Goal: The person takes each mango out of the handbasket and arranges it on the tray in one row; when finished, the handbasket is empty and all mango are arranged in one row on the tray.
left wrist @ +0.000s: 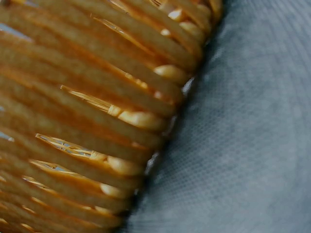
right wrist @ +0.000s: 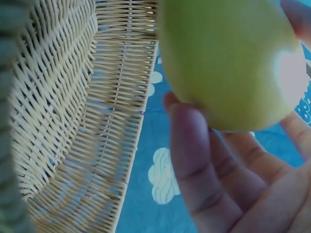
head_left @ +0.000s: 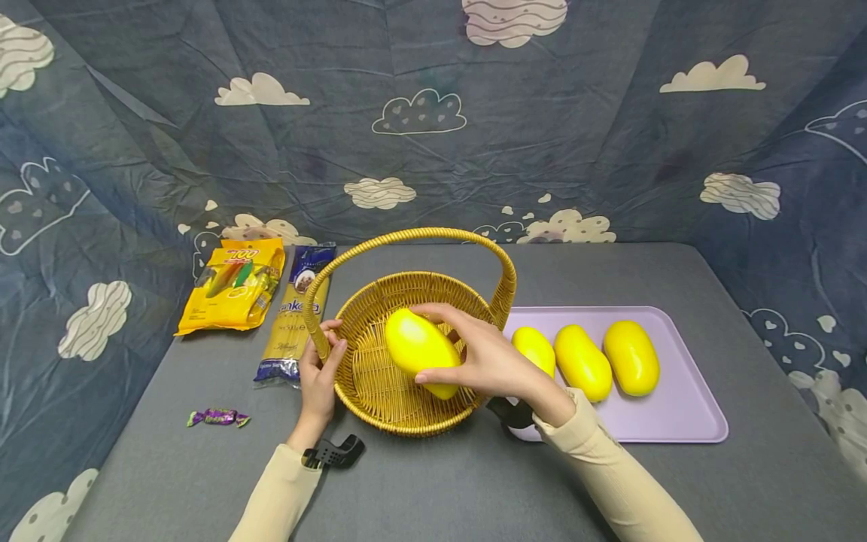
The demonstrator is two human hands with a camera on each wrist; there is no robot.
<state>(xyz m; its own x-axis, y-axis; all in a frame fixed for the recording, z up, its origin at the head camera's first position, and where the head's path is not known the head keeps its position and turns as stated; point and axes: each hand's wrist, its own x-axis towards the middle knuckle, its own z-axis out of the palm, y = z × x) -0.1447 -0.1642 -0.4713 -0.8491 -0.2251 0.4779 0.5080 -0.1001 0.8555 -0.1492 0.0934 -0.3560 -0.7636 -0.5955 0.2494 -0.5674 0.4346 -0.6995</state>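
A wicker basket with a tall arched handle stands mid-table; its weave fills much of the left wrist view. My left hand grips the basket at its left side, by the foot of the handle. Above the basket opening, my right hand holds a yellow mango between thumb and fingers. In the right wrist view the mango is in the fingers, beside the basket wall. On a lilac tray to the right lie three more mangoes.
Left of the basket lie a pasta packet and a yellow snack bag. A purple wrapped candy is at the front left. A cloud-printed cloth hangs behind the grey table.
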